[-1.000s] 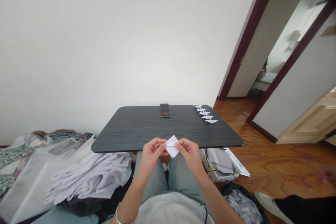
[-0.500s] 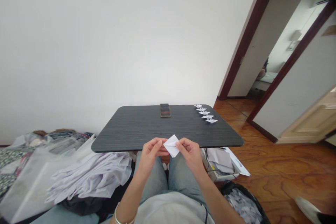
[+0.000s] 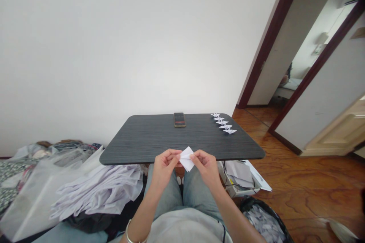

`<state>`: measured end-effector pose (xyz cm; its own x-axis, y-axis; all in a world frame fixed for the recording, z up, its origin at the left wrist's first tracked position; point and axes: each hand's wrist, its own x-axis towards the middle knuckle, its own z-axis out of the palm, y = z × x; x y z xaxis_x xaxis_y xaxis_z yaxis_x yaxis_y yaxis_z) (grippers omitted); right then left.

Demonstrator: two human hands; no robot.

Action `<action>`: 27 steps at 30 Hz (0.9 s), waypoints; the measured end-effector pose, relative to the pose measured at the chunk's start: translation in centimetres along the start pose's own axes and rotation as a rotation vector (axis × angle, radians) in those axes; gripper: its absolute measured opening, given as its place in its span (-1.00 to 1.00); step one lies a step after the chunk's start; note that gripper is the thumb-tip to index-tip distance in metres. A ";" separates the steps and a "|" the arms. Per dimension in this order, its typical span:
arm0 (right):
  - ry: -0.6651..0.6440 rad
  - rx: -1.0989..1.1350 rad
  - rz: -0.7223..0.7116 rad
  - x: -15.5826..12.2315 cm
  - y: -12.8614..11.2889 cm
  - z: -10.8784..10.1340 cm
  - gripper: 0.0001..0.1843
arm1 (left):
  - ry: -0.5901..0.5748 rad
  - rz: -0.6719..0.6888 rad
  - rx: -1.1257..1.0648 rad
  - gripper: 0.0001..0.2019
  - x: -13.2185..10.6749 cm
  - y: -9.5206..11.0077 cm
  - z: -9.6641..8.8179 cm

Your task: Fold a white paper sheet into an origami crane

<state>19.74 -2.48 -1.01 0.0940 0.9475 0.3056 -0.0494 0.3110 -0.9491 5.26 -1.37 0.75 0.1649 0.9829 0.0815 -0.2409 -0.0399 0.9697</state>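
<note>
A small folded white paper (image 3: 187,158) is held over my lap, just in front of the near edge of the dark table (image 3: 142,140). My left hand (image 3: 165,165) pinches its left side with fingers closed. On the other side my right hand (image 3: 205,164) pinches the paper's right corner. A row of several finished white folded paper figures (image 3: 224,123) lies at the table's far right. A dark phone (image 3: 179,119) lies flat at the table's far middle.
A heap of white sheets and plastic bags (image 3: 85,190) lies on the left. More papers in a box (image 3: 242,176) sit under the table's right edge. A dark bin of paper scraps (image 3: 264,222) stands at lower right. An open doorway (image 3: 296,68) is on the right.
My hands and the paper have barely shifted. A person's shoe at the lower right has slid further out of view.
</note>
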 end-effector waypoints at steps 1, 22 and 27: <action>0.002 -0.003 0.000 0.0 -0.1 0.0 -0.72 | 0.005 0.006 0.008 -0.74 0.0 0.0 0.0; 0.020 -0.035 0.001 0.0 -0.2 0.1 -0.70 | -0.001 0.039 0.001 -0.70 0.0 0.0 0.2; 0.021 -0.037 -0.012 0.0 -0.2 0.0 -0.70 | -0.031 0.023 -0.046 -0.71 -0.2 0.3 0.1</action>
<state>19.74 -2.51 -0.84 0.1151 0.9419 0.3157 -0.0114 0.3190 -0.9477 5.26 -1.58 1.08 0.1880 0.9759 0.1112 -0.2886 -0.0533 0.9560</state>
